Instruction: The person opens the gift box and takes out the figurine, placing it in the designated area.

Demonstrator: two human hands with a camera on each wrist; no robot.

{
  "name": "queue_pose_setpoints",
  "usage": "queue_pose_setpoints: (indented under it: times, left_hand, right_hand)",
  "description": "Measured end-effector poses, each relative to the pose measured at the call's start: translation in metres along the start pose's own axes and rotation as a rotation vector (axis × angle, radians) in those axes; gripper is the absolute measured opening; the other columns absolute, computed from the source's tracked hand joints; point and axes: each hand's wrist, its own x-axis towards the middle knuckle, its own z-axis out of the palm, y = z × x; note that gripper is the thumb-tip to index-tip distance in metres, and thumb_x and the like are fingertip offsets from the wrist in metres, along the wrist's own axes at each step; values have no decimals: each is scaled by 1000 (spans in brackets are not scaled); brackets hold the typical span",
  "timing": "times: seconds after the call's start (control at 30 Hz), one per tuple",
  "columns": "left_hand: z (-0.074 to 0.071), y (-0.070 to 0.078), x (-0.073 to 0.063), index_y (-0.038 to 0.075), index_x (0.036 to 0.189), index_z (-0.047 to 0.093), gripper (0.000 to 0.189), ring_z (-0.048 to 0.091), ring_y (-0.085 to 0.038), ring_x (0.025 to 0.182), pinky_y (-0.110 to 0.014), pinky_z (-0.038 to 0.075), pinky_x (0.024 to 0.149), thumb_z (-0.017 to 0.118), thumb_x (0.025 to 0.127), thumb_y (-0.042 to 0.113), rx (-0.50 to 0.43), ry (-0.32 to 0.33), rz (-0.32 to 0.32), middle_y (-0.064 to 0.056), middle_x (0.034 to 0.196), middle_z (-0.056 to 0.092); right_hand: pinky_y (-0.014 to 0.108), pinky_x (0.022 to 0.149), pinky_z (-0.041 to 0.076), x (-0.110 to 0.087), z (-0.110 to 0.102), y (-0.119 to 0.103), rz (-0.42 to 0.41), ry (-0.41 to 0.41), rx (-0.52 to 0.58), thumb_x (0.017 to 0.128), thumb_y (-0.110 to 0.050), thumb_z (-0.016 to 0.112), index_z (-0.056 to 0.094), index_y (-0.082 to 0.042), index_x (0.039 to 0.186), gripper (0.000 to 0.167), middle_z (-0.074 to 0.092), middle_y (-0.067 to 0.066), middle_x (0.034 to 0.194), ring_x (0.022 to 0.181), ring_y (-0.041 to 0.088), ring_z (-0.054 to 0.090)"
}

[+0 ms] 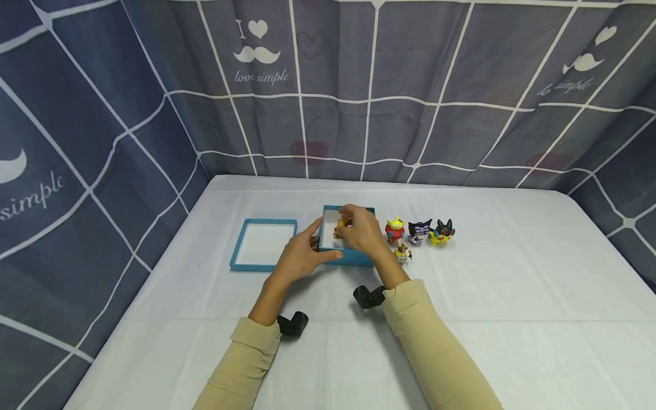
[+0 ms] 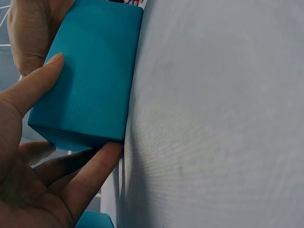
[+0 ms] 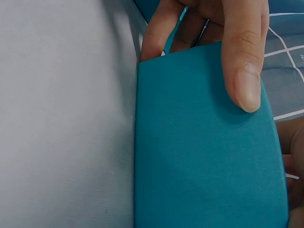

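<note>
A teal box with a white inside stands open at the top on the table. My left hand grips its left end; in the left wrist view, the thumb lies on the front wall and the other fingers are at the end wall. My right hand reaches down into the box and pinches a small orange-yellow figurine, partly hidden by the fingers. The right wrist view shows the box front close up, with only part of the right hand at the edge.
A teal-rimmed lid lies left of the box, white inside up. Right of the box stand a red figurine with a green head, a purple-black one, a yellow-black one and a smaller one. A grid-patterned curtain hangs behind.
</note>
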Motion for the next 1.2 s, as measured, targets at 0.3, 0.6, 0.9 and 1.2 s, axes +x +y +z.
queue_pose_setpoints:
  times: [0.3, 0.6, 0.9, 1.2]
  left_hand:
    - [0, -2, -3, 10, 157, 26, 97, 60, -32, 118, -48, 49, 94, 81, 83, 38, -15, -3, 3, -24, 131, 58]
    - [2, -2, -2, 9, 157, 26, 96, 58, -32, 121, -48, 49, 94, 81, 83, 37, -39, -2, 11, -24, 133, 58]
    - [3, -3, -3, 11, 157, 27, 96, 58, -33, 121, -48, 49, 94, 82, 82, 37, -30, 6, -4, -24, 132, 58]
    - [2, -2, -2, 12, 157, 28, 96, 57, -33, 122, -48, 50, 93, 81, 82, 39, -25, 4, 8, -25, 133, 57]
  right_hand:
    - [36, 73, 53, 2, 6, 1, -42, -103, -75, 90, -11, 73, 67, 5, 120, 34, 70, 15, 99, 82, 24, 65]
    - [38, 78, 52, 3, 7, 3, -64, -111, -121, 93, -11, 70, 68, 4, 122, 32, 70, 13, 104, 85, 23, 63]
    - [42, 86, 52, 3, 9, 4, -49, -148, -91, 96, -9, 66, 62, 5, 127, 35, 69, 17, 111, 97, 27, 65]
    - [39, 82, 53, 3, 7, 4, -59, -139, -92, 95, -9, 67, 68, 5, 117, 26, 69, 14, 103, 89, 24, 64]
